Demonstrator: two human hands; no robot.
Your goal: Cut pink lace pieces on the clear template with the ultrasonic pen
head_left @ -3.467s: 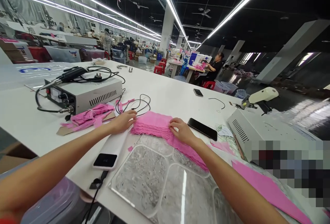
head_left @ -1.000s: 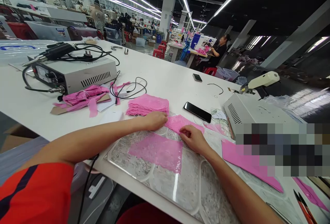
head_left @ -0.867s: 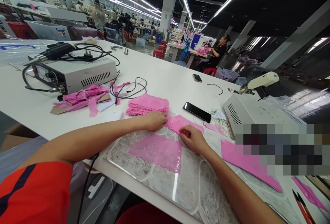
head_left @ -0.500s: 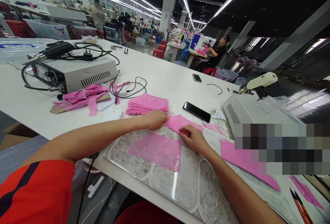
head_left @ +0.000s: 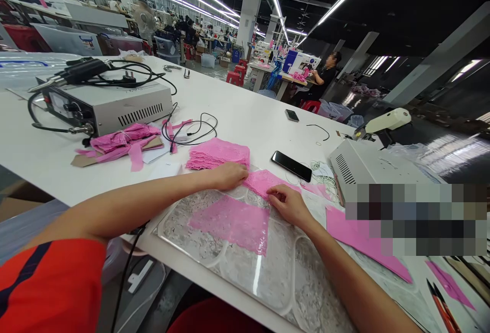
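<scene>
Two bare hands meet on one small lace piece (head_left: 257, 182), which lies on the bench (head_left: 245, 113) at the far edge of the clear plate (head_left: 214, 266). Its long axis runs left to right, spanning the gap between them. The left hand (head_left: 229, 175) lies palm down on the left end with its fingers curled; whether it presses or pinches cannot be told. The right hand (head_left: 290, 206) closes thumb and forefinger on the right end. A larger lace piece (head_left: 229, 221) lies flat on the plate just nearer the person, also lengthwise left to right and about equally near both hands. A stack of lace (head_left: 218, 153) sits just beyond the left hand, and a phone (head_left: 292, 166) lies beyond the right.
</scene>
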